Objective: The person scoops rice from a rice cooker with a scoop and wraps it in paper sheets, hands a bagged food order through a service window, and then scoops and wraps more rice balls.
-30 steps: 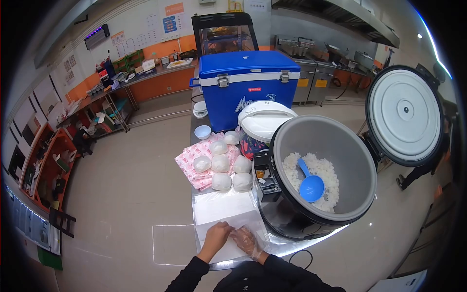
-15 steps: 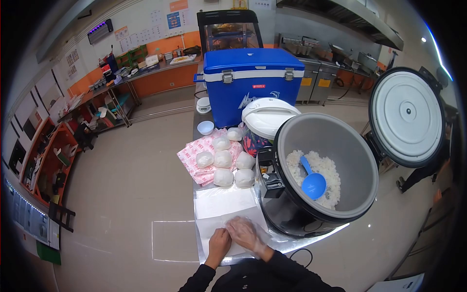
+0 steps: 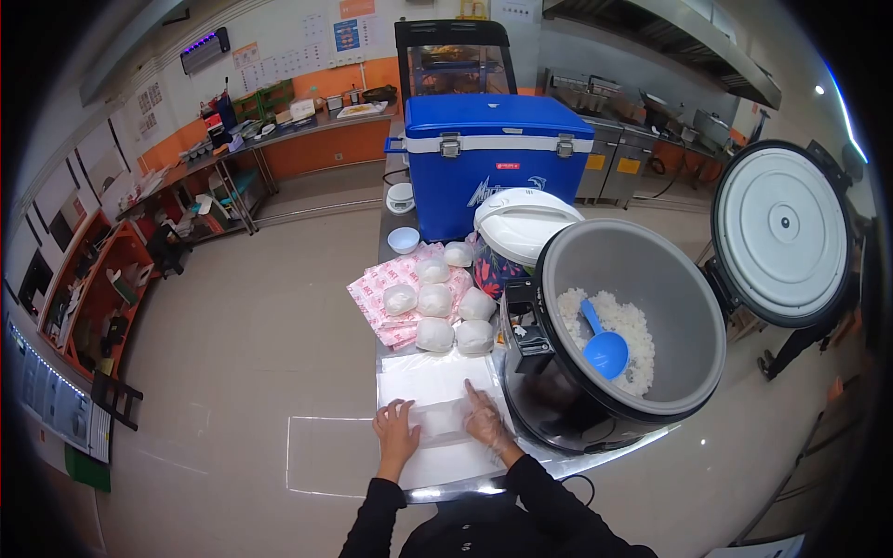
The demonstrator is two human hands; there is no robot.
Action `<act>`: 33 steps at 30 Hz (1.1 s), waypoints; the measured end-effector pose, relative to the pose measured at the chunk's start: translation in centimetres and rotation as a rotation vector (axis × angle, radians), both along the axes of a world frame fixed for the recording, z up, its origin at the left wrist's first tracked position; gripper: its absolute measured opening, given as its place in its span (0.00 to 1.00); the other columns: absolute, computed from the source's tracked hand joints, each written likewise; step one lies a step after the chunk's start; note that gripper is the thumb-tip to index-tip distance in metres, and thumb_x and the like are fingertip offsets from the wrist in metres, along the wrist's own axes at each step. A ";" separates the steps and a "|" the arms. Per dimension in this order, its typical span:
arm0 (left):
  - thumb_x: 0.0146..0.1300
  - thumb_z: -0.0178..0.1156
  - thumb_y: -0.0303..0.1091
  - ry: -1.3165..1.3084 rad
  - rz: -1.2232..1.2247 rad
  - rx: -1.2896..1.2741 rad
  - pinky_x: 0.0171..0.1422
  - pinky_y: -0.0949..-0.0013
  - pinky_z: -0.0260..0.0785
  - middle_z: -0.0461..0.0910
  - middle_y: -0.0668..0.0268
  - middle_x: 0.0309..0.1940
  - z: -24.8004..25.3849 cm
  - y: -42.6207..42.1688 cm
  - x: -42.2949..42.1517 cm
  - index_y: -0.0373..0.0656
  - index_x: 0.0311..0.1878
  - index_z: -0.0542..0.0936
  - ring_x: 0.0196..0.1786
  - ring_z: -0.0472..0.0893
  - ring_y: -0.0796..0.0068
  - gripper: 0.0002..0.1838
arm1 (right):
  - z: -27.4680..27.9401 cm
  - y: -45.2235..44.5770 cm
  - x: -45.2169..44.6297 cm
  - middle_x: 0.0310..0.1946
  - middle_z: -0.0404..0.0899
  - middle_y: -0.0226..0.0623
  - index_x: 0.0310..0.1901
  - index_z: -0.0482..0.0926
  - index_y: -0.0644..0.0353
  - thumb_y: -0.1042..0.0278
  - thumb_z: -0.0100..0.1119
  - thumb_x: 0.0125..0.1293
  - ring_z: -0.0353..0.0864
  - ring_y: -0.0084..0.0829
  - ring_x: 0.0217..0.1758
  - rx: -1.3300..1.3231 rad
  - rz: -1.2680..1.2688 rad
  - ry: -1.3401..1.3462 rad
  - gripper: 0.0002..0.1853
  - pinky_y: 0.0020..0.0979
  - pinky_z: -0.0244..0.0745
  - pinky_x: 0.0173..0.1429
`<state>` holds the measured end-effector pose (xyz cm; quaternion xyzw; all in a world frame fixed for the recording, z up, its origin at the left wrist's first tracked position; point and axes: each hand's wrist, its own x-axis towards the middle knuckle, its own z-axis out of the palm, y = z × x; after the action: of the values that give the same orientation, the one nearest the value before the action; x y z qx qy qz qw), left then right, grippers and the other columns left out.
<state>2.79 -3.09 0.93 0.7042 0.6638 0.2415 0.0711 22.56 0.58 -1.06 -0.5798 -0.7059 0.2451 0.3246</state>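
A sheet of white wrapping paper [image 3: 441, 418] is folded into a raised band between my hands, on a stack of white paper [image 3: 423, 377]. My bare left hand [image 3: 397, 435] grips the band's left end with bent fingers. At the right end, my right hand [image 3: 486, 423], in a clear plastic glove, holds the paper with its index finger stretched forward. What the fold contains is hidden. Beyond the stack sit several rounded white wrapped bundles [image 3: 434, 299], some resting on pink-printed paper [image 3: 372, 296].
Right of my hands stands a large open rice cooker [image 3: 693, 325] with white rice [image 3: 637, 327] and a blue scoop [image 3: 606, 354]; its lid [image 3: 783, 223] is raised. Behind are a white-lidded container [image 3: 528, 226], a blue cooler [image 3: 502, 186], a small bowl [image 3: 403, 241] and a scale [image 3: 400, 198].
My hands, close together near the paper's middle before, have moved apart to its two ends and slightly forward. The paper now forms a folded band. The camera view has shifted slightly.
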 end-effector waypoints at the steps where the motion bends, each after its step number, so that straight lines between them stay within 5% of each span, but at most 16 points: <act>1: 0.47 0.67 0.32 0.004 -0.060 -0.006 0.61 0.56 0.54 0.71 0.62 0.52 -0.4 0.2 -0.6 0.47 0.51 0.74 0.55 0.68 0.58 0.24 | -1.1 0.5 0.5 0.50 0.73 0.53 0.59 0.68 0.60 0.76 0.54 0.52 0.72 0.51 0.54 0.022 0.048 -0.011 0.28 0.41 0.69 0.59; 7: 0.51 0.66 0.33 -0.090 -0.109 -0.017 0.57 0.57 0.57 0.80 0.69 0.39 -1.3 -0.1 -1.4 0.48 0.42 0.79 0.49 0.74 0.69 0.14 | -2.0 -0.6 3.1 0.47 0.76 0.46 0.49 0.77 0.59 0.70 0.59 0.54 0.76 0.46 0.50 0.048 0.239 0.031 0.18 0.37 0.73 0.55; 12: 0.54 0.63 0.34 0.084 -0.318 0.182 0.56 0.58 0.61 0.81 0.69 0.40 -2.3 -1.4 -2.0 0.46 0.43 0.79 0.48 0.76 0.70 0.12 | -0.6 -3.4 4.9 0.57 0.72 0.45 0.58 0.71 0.60 0.65 0.57 0.59 0.74 0.46 0.55 0.119 0.499 -0.139 0.24 0.36 0.69 0.61; 15: 0.55 0.62 0.34 0.129 -0.388 0.247 0.57 0.59 0.62 0.81 0.68 0.41 0.3 -2.9 -2.0 0.45 0.43 0.79 0.48 0.77 0.69 0.12 | -2.1 -3.5 4.9 0.55 0.74 0.45 0.54 0.75 0.62 0.68 0.54 0.62 0.75 0.42 0.56 0.272 0.511 -0.320 0.18 0.34 0.69 0.62; 16: 0.55 0.62 0.34 0.133 -0.401 0.251 0.57 0.60 0.62 0.81 0.68 0.41 0.8 -3.2 -2.1 0.45 0.43 0.79 0.48 0.77 0.68 0.12 | -1.6 -3.5 4.9 0.55 0.75 0.45 0.54 0.75 0.62 0.68 0.52 0.62 0.75 0.41 0.56 0.006 0.455 -0.075 0.18 0.34 0.68 0.62; 18: 0.55 0.62 0.35 0.132 -0.462 0.183 0.56 0.60 0.63 0.80 0.67 0.42 0.2 -2.6 -2.6 0.45 0.44 0.79 0.48 0.77 0.66 0.13 | 0.1 -3.3 4.4 0.55 0.75 0.45 0.54 0.75 0.61 0.70 0.50 0.64 0.75 0.40 0.57 -0.519 0.319 0.412 0.17 0.33 0.67 0.64; 21: 0.56 0.62 0.37 0.092 -0.495 0.120 0.52 0.62 0.67 0.81 0.66 0.40 -1.7 -1.4 -3.5 0.45 0.42 0.81 0.45 0.78 0.65 0.12 | -1.0 -2.2 5.2 0.53 0.77 0.44 0.53 0.76 0.60 0.67 0.50 0.65 0.76 0.39 0.56 0.007 0.562 0.008 0.17 0.32 0.67 0.63; 24: 0.55 0.63 0.39 -0.059 -0.424 -0.061 0.47 0.61 0.70 0.82 0.64 0.35 -0.8 -0.4 -3.5 0.46 0.37 0.83 0.40 0.80 0.64 0.10 | -3.3 -0.8 5.8 0.50 0.79 0.41 0.47 0.80 0.57 0.66 0.51 0.65 0.78 0.37 0.53 0.028 0.589 0.133 0.13 0.32 0.70 0.60; 28: 0.52 0.65 0.42 -0.253 -0.429 -0.357 0.44 0.60 0.72 0.82 0.64 0.28 -2.2 2.7 -4.7 0.47 0.29 0.84 0.37 0.81 0.62 0.09 | -0.5 1.0 4.9 0.42 0.82 0.39 0.38 0.83 0.57 0.65 0.57 0.60 0.81 0.36 0.45 -0.187 0.498 -0.044 0.08 0.34 0.73 0.53; 30: 0.48 0.68 0.42 -0.211 -0.395 -0.546 0.45 0.60 0.72 0.82 0.64 0.31 -2.6 4.4 -4.7 0.47 0.33 0.83 0.39 0.81 0.61 0.11 | -0.3 2.2 4.1 0.39 0.82 0.38 0.34 0.83 0.56 0.64 0.60 0.58 0.81 0.36 0.42 -0.335 0.429 0.041 0.07 0.34 0.74 0.50; 31: 0.46 0.70 0.42 -0.190 -0.380 -0.637 0.45 0.60 0.72 0.82 0.64 0.32 -2.4 5.0 -4.4 0.48 0.35 0.82 0.40 0.81 0.60 0.13 | -0.1 2.9 3.1 0.37 0.81 0.38 0.37 0.81 0.56 0.62 0.66 0.51 0.81 0.36 0.41 -0.385 0.294 -0.170 0.12 0.33 0.75 0.49; 33: 0.44 0.72 0.38 -0.107 -0.283 -0.585 0.47 0.60 0.72 0.82 0.62 0.35 -2.0 5.2 -3.0 0.48 0.39 0.80 0.41 0.80 0.58 0.18 | -2.2 3.7 2.7 0.36 0.81 0.39 0.40 0.80 0.55 0.64 0.66 0.50 0.81 0.37 0.41 -0.202 0.378 -0.226 0.14 0.33 0.75 0.47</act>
<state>-0.24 2.14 -1.09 0.7255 0.5959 0.0649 0.3381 25.22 4.30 -3.26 -0.4908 -0.8055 0.3044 0.1325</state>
